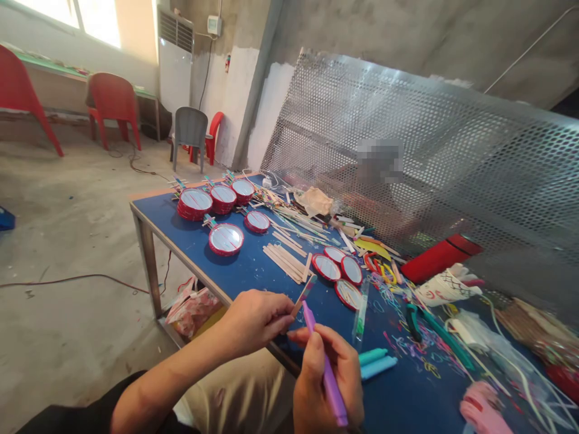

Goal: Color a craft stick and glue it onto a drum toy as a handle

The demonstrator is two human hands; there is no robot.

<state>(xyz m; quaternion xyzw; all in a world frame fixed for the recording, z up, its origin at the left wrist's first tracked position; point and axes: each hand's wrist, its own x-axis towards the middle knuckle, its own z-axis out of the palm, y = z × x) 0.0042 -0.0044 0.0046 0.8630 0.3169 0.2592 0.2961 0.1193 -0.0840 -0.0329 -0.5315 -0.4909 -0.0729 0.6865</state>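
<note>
My left hand (265, 319) pinches the lower end of a wooden craft stick (304, 294), whose upper part is coloured green. In my right hand (330, 374) is a purple marker (323, 361), its tip close to or touching the stick. Beside the right hand lie a green marker (373, 356) and a light blue marker (379, 367). Just beyond the left hand, a row of plain craft sticks (286, 263) rests on the blue table (253, 274). Several small red-rimmed discs (326, 267) sit to the right of them.
Stacks of red-rimmed discs with stick handles (194, 202) stand at the table's far left. A red bottle (438, 259), a paper cup (446, 286) of pens, green-handled pliers (441, 334), loose rubber bands and a pink tool (484, 410) crowd the right. Behind rises a perforated metal panel (407, 120).
</note>
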